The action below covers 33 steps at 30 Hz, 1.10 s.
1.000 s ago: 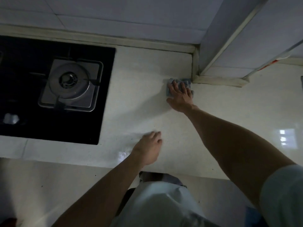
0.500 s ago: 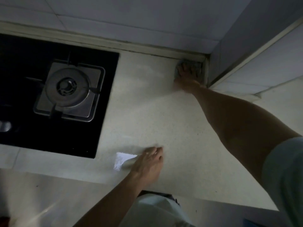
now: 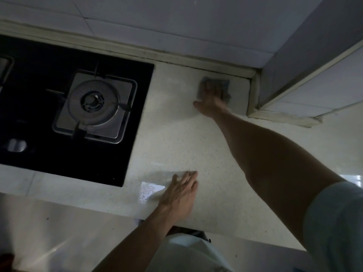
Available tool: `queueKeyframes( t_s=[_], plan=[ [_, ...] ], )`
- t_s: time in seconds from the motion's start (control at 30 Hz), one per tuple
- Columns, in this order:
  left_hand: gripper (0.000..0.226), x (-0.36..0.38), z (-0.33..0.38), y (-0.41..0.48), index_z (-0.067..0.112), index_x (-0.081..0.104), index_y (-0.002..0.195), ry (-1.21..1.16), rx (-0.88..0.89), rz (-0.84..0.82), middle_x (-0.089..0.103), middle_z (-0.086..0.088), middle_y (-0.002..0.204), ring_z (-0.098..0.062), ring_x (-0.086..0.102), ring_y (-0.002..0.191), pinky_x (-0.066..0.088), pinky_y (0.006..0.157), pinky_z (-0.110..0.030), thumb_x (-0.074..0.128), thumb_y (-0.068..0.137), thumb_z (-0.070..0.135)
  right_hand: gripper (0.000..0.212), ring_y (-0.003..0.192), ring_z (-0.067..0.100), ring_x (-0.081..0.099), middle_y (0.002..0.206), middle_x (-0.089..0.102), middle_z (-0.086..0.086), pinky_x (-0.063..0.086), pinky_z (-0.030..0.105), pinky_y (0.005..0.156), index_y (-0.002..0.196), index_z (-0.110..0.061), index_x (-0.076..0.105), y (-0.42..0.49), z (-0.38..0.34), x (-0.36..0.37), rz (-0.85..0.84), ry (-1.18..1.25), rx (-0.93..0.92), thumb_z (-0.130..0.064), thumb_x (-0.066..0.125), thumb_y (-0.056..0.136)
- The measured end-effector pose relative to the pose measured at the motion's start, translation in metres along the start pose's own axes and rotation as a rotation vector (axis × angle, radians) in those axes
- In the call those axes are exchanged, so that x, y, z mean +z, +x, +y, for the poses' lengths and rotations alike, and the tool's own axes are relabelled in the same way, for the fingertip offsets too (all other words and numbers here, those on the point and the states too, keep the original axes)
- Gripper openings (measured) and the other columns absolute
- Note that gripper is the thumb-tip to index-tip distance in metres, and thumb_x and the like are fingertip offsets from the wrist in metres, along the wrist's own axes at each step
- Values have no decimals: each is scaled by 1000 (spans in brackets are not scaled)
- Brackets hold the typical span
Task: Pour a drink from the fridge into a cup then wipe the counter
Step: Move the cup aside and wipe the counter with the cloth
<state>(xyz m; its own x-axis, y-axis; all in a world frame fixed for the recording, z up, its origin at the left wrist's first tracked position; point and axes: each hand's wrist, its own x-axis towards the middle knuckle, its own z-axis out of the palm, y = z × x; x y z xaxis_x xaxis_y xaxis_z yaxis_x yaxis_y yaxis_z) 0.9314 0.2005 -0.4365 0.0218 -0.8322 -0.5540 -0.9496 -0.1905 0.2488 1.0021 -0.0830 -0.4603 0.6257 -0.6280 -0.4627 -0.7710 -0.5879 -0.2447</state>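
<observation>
While we leaned over the desk [image 3: 176, 138], our right hand [image 3: 211, 101] lay flat on the cloth [image 3: 224, 83]. Its fingers were stretched forward and pressed the cloth down, and the thumb stuck out to the left onto the bare surface. The hand gripped nothing, though blur softened the fingertips. The cloth, a grey-blue folded square, sat in the far corner of the desk, just beside the sealant strip [image 3: 196, 61] under the tiled wall [image 3: 176, 26] and near the pillar [image 3: 314, 55] that juts out on the right. Its far and right edges showed past our fingers.

Our left hand [image 3: 180, 195] rested palm down near the desk's front edge, well apart from the cloth. Its fingers were straight, slightly spread and pointed away from us, and it held nothing. A bright patch of glare [image 3: 149, 190] lay on the desk just to its left.

On the left, a black glass hob [image 3: 39, 75] was sunk into the desk. We saw 1 burner [image 3: 92, 101] whole, ringed by a square metal tray with pan supports, and a silver knob [image 3: 16, 145] nearer the hob's front. A pale sleeve [image 3: 337, 222] covered our right upper arm, and our light shirt [image 3: 188, 256] filled the bottom of the view.
</observation>
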Motion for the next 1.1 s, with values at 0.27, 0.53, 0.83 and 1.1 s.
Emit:
queueKeyframes(
  t_s=[0.27, 0.53, 0.83, 1.1],
  plan=[
    [61, 0, 1, 1, 7, 24, 154, 29, 0, 3, 4, -13, 165, -28, 7, 152, 21, 120, -55, 43, 96, 15, 80, 148, 30, -15, 164, -5, -2, -19, 42, 112, 156, -25, 4, -70, -53, 62, 3, -120, -389, -52, 45, 93],
    [53, 3, -6, 0, 9, 33, 149, 18, 43, 51, 11, -9, 164, -26, 17, 149, 28, 117, -48, 44, 98, 18, 67, 149, 26, -11, 163, -3, -7, -14, 47, 115, 155, -34, 6, -103, 45, 60, 103, -82, -215, -46, 39, 97],
    [56, 10, 3, -11, 6, 27, 151, 43, -23, 84, 5, -13, 165, -27, 10, 152, 21, 119, -51, 42, 98, 17, 76, 147, 33, -19, 163, -11, -1, -16, 51, 116, 155, -27, 0, -123, 9, 81, 107, 162, 148, -57, 35, 95],
    [56, 47, -2, -56, 5, 30, 150, 54, -79, 155, 17, -15, 162, -27, 15, 151, 20, 122, -47, 44, 97, 17, 71, 148, 25, -17, 163, -6, -5, -12, 47, 119, 156, -28, 5, -166, -76, 123, -5, -127, -391, -53, 35, 97]
  ],
)
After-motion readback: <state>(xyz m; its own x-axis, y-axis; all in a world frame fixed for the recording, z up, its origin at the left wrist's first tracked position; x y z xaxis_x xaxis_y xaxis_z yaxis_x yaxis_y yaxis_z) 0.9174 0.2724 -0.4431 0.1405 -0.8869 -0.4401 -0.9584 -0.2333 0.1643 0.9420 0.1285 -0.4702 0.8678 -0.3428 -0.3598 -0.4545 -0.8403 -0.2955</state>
